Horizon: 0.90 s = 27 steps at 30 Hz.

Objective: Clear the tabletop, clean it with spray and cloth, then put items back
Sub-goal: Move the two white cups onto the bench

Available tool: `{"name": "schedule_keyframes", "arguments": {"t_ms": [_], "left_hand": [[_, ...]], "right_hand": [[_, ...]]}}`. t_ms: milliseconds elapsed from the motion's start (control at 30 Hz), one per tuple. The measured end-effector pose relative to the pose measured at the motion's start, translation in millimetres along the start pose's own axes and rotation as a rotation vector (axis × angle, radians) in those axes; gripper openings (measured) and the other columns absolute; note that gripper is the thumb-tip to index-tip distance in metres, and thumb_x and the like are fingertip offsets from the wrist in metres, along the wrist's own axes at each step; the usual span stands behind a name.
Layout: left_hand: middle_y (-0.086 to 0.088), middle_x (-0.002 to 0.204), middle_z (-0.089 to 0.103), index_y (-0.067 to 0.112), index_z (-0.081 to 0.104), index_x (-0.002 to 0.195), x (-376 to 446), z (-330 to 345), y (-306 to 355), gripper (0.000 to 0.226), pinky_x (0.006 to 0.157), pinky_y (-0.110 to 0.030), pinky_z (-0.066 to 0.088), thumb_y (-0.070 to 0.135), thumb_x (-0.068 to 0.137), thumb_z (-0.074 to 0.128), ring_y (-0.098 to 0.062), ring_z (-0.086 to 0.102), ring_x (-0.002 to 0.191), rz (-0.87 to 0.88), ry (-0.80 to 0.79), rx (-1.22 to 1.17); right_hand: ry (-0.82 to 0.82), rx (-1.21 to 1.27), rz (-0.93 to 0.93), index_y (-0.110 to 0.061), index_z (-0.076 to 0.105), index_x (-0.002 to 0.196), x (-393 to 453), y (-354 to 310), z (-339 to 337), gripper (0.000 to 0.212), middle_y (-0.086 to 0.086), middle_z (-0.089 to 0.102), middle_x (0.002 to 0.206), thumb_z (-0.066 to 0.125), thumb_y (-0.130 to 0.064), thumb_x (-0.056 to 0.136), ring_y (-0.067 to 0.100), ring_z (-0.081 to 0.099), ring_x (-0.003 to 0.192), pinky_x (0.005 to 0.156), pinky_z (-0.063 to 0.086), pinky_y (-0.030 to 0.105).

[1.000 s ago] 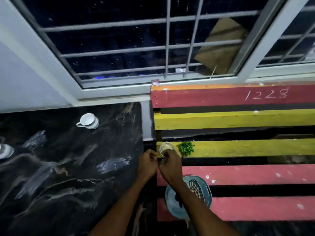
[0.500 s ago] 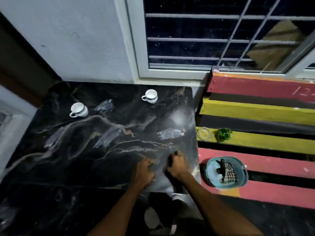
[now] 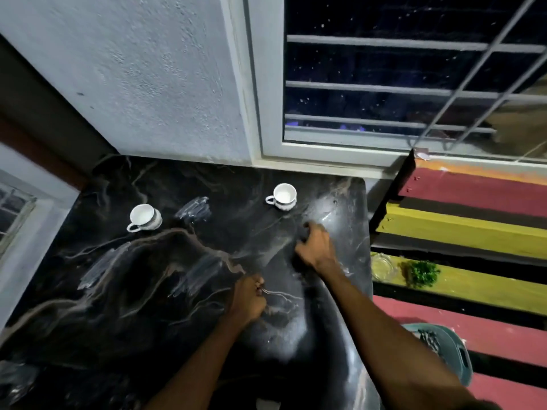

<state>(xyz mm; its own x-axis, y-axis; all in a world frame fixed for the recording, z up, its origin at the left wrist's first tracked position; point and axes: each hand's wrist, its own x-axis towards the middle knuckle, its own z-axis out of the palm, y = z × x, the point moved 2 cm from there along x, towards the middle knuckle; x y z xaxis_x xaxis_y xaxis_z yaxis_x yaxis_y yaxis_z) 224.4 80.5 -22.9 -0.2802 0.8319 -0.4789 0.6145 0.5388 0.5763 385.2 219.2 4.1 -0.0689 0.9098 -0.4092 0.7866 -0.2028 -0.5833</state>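
Note:
The black marble tabletop (image 3: 124, 291) holds two white cups, one at the back left (image 3: 145, 218) and one at the back right (image 3: 283, 196). My left hand (image 3: 250, 300) rests near the table's middle with its fingers curled into a fist. My right hand (image 3: 315, 247) is stretched forward over the table, a short way in front of and to the right of the right cup. It is blurred, its fingers bend down, and a dark patch lies under them. Neither hand touches a cup.
To the right stands a slatted bench with red (image 3: 479, 196) and yellow (image 3: 461, 232) boards. On it are a small glass dish (image 3: 381, 266), a green plant sprig (image 3: 421, 273) and a teal basket (image 3: 457, 355) with a checked cloth. Wall and barred window (image 3: 384, 93) stand behind.
My view swung left from the bench to the table. Both hands left the glass dish and came over the tabletop. My right hand has since moved forward toward the right cup.

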Motion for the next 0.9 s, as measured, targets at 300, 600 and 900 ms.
{"name": "schedule_keyframes", "arguments": {"t_ms": [300, 600, 900], "left_hand": [[-0.013, 0.102, 0.072, 0.011, 0.074, 0.096, 35, -14, -7, 0.024, 0.084, -0.033, 0.057, -0.002, 0.078, 0.063, -0.029, 0.068, 0.095, 0.001, -0.055, -0.003], [0.004, 0.095, 0.065, 0.02, 0.068, 0.104, 59, -47, -29, 0.042, 0.085, -0.032, 0.056, -0.014, 0.082, 0.057, -0.02, 0.066, 0.09, -0.019, -0.005, -0.232], [-0.013, 0.121, 0.065, 0.003, 0.05, 0.132, 59, -111, -43, 0.078, 0.09, -0.017, 0.052, -0.027, 0.063, 0.07, -0.023, 0.059, 0.11, -0.012, -0.036, -0.827]], "right_hand": [[-0.005, 0.033, -0.057, -0.025, 0.022, 0.159, 108, -86, 14, 0.102, 0.016, 0.031, 0.151, 0.081, -0.022, 0.076, 0.039, 0.032, 0.141, 0.112, 0.037, 0.05], [-0.034, -0.205, -0.161, -0.018, 0.059, 0.128, 96, -94, 41, 0.058, 0.015, 0.051, 0.133, 0.081, -0.022, 0.075, 0.04, 0.049, 0.123, 0.096, 0.052, 0.047], [-0.384, 0.037, -0.497, -0.021, 0.041, 0.152, -28, -132, 110, 0.1, 0.004, 0.048, 0.138, 0.088, -0.014, 0.064, 0.021, 0.047, 0.129, 0.11, 0.038, 0.026]]}}
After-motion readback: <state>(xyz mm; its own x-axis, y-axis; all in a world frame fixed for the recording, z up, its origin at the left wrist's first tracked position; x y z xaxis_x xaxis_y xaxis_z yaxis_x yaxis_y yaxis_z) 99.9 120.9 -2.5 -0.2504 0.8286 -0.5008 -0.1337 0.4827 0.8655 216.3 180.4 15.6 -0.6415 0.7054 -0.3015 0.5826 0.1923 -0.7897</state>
